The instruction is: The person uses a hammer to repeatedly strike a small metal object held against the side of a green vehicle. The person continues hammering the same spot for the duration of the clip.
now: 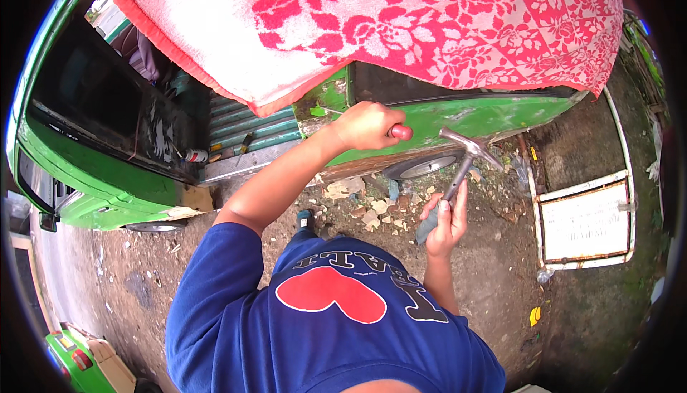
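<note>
My left hand (368, 127) is closed round a red-handled screwdriver (401, 132), its handle end sticking out on the right. The thin shaft points left toward the worn green body panel (333, 92) of a vehicle; I cannot tell whether its tip touches. My right hand (447, 222) grips a claw hammer (461, 171) by its grey handle, with the metal head up and apart from the screwdriver. A pink and red floral blanket (429, 21) drapes over the vehicle above both hands.
On the left is an open doorway with a ribbed floor (257, 132), where another screwdriver (245, 142) and a small can (195, 155) lie. Broken chips (372, 214) litter the ground below the panel. A white metal frame (583, 225) lies at right, near a wheel (424, 167).
</note>
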